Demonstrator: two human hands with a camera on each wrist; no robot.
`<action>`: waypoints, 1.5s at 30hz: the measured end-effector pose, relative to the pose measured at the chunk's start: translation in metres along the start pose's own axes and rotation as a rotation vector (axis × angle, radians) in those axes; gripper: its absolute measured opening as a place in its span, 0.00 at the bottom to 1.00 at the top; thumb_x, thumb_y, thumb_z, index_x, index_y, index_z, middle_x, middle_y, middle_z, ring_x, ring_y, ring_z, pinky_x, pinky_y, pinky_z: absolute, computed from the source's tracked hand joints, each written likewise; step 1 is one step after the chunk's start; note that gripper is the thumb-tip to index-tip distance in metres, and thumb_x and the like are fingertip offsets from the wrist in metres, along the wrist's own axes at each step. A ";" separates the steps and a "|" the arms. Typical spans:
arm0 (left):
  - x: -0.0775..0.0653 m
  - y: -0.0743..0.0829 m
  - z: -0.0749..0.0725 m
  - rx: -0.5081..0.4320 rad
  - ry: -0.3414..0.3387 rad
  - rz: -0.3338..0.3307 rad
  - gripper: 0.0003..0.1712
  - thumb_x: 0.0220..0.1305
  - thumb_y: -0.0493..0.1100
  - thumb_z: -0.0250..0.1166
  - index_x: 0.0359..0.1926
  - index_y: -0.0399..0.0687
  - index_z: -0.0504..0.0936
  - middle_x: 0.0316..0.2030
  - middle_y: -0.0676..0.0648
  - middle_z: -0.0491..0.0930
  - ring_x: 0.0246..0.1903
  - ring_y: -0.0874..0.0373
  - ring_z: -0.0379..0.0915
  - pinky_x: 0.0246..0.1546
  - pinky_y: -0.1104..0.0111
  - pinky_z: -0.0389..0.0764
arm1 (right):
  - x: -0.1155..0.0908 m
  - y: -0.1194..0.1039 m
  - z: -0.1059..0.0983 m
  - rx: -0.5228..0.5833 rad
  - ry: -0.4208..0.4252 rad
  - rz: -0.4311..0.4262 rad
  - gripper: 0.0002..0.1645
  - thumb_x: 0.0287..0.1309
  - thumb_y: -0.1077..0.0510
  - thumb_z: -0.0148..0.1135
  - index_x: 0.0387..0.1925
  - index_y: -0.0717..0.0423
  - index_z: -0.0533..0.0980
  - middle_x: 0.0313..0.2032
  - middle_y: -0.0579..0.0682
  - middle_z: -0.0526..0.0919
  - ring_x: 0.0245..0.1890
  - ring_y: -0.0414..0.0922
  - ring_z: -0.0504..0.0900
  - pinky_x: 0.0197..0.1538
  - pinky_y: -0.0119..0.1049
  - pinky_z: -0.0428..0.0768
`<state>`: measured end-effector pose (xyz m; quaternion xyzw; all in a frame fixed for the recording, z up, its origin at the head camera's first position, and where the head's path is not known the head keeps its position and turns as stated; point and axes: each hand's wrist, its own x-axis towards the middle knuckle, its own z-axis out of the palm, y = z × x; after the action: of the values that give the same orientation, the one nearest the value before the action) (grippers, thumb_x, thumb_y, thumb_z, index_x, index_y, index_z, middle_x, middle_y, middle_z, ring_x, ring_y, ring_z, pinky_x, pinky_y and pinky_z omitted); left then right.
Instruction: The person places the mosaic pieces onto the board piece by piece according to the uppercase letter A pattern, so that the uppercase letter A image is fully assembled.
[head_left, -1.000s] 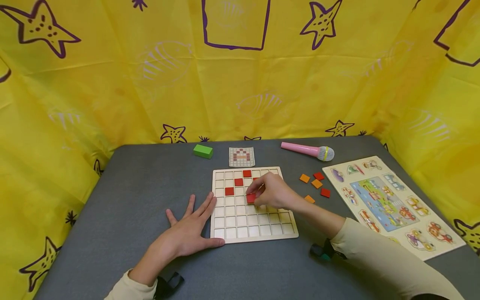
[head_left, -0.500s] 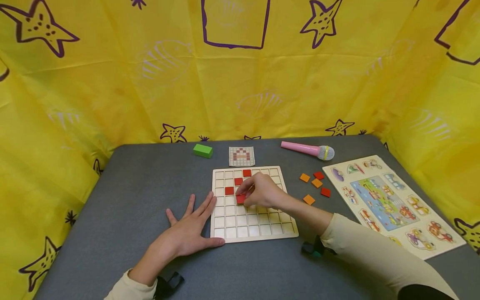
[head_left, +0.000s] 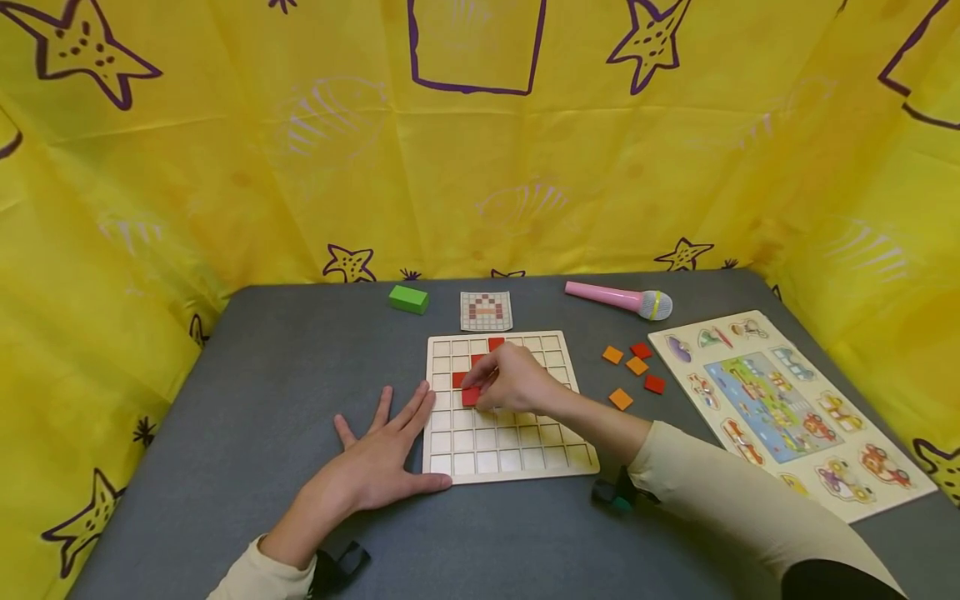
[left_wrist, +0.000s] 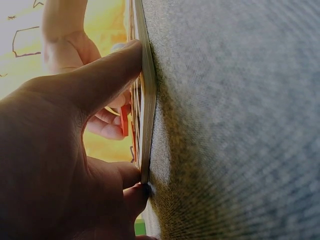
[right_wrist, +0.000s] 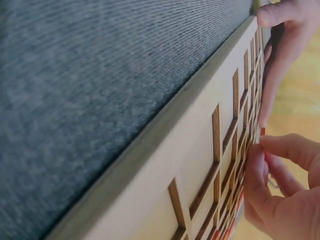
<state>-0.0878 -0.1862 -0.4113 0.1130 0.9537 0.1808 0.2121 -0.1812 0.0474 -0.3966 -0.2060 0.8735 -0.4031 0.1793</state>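
Note:
My right hand pinches a small red square tile between thumb and fingers, over the left part of a wooden grid board. In the left wrist view that red tile shows just off the board's face. Red tiles sit in grid cells, one in the top row and another at the left; my right hand partly covers the grid. My left hand lies with fingers spread along the board's left side, fingertips touching that edge and thumb on the near left corner.
Several loose orange and red tiles lie right of the board. A pattern card, a green block and a pink toy microphone stand behind it. A picture puzzle board lies at the far right.
My right hand has moved left across the grid with the red tile, from near the middle towards the left columns. My left hand stays in place.

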 end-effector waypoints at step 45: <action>-0.002 -0.001 -0.001 -0.006 0.013 0.024 0.69 0.53 0.81 0.67 0.85 0.65 0.43 0.84 0.60 0.33 0.82 0.35 0.20 0.54 0.14 0.21 | 0.008 -0.013 0.010 -0.049 0.011 0.038 0.17 0.40 0.72 0.80 0.33 0.53 0.90 0.28 0.44 0.88 0.30 0.39 0.81 0.34 0.31 0.80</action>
<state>-0.0870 -0.1875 -0.4102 0.1224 0.9531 0.1869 0.2040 -0.1802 0.0293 -0.3940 -0.1917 0.8877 -0.3793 0.1771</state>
